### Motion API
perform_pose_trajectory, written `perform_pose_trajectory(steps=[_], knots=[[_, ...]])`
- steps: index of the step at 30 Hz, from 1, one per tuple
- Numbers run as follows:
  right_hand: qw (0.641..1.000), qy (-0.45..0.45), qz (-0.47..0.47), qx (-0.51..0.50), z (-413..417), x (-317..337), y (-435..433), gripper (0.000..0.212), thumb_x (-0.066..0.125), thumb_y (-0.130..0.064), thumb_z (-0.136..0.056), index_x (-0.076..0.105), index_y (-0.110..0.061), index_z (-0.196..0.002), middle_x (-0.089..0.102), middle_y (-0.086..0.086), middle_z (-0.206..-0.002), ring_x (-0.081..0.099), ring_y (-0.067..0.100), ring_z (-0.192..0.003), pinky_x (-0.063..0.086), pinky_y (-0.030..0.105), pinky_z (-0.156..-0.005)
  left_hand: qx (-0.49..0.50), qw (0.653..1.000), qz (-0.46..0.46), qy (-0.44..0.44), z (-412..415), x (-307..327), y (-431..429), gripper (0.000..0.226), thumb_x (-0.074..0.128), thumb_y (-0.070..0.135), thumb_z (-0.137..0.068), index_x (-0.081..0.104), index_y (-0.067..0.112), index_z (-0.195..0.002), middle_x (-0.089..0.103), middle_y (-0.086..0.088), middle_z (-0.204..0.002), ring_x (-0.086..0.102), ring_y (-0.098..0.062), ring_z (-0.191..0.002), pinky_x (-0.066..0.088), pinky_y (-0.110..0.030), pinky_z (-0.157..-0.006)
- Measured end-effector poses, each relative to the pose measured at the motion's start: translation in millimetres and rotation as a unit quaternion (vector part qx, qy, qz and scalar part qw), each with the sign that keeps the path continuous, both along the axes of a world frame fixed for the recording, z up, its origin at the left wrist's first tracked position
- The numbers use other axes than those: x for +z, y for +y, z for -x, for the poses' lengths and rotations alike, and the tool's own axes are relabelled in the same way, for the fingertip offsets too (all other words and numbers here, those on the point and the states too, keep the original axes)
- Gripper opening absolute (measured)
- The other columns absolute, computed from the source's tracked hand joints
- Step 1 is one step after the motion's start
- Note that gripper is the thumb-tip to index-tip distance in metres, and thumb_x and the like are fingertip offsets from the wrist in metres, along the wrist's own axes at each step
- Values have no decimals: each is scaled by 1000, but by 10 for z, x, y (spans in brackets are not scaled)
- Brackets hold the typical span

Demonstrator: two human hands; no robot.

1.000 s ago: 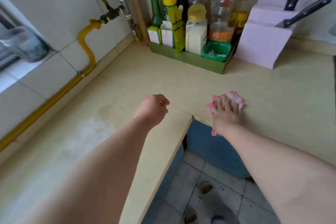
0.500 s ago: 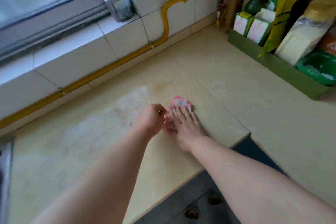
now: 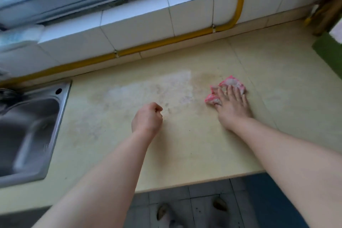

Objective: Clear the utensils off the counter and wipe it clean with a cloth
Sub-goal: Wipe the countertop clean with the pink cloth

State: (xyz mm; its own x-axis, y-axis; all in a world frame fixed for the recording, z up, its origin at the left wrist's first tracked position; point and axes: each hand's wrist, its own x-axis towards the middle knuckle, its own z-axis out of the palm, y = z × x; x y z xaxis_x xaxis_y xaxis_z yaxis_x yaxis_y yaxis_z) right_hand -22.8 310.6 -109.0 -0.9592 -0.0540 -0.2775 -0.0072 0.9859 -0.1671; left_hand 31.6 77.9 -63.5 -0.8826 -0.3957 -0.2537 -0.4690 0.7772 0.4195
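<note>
One cloth (image 3: pixel 226 87) moved right, away from curled, empty left hand (image 3: pixel 147 119); right hand (image 3: pixel 233 107) presses it flat-fingered, bunched, axis unclear.

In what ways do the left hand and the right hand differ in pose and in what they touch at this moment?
The left hand has its fingers curled into a fist; the right hand lies flat with straight fingers. The left hand holds nothing that shows, while the right hand presses the pink cloth onto the counter. The left hand is nearer the sink than the right hand. Both are bare and reach over the same counter.
</note>
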Motion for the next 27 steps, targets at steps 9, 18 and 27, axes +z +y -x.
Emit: perform_pose_trajectory(steps=[9,18,27], knots=[[998,0,35,48,-82,7,-969,66,26,-46,-99,0,-19,-153,-7,6,-161,-9,23,-148,-7,37,-118,129,988,-79,29,-685,24,-997,26,44,12,-89,63,30,-90,72,6,-86,68,-24,-86,55,-39,-85],[977,-8,58,205,-1216,-16,-2419,67,18,-53,-97,-10,-24,-151,-16,2,-160,-18,19,-147,-15,38,-118,112,990,-81,32,-1155,-22,-1675,26,45,12,-90,63,30,-89,71,9,-83,68,-23,-89,54,-38,-86],[990,-5,-19,138,-1583,78,-2033,62,13,-48,-100,-11,-23,-151,-16,0,-159,-16,18,-147,-15,44,-115,13,995,-97,31,-1035,187,-1667,26,43,13,-90,63,29,-92,69,11,-83,68,-22,-89,55,-40,-86]])
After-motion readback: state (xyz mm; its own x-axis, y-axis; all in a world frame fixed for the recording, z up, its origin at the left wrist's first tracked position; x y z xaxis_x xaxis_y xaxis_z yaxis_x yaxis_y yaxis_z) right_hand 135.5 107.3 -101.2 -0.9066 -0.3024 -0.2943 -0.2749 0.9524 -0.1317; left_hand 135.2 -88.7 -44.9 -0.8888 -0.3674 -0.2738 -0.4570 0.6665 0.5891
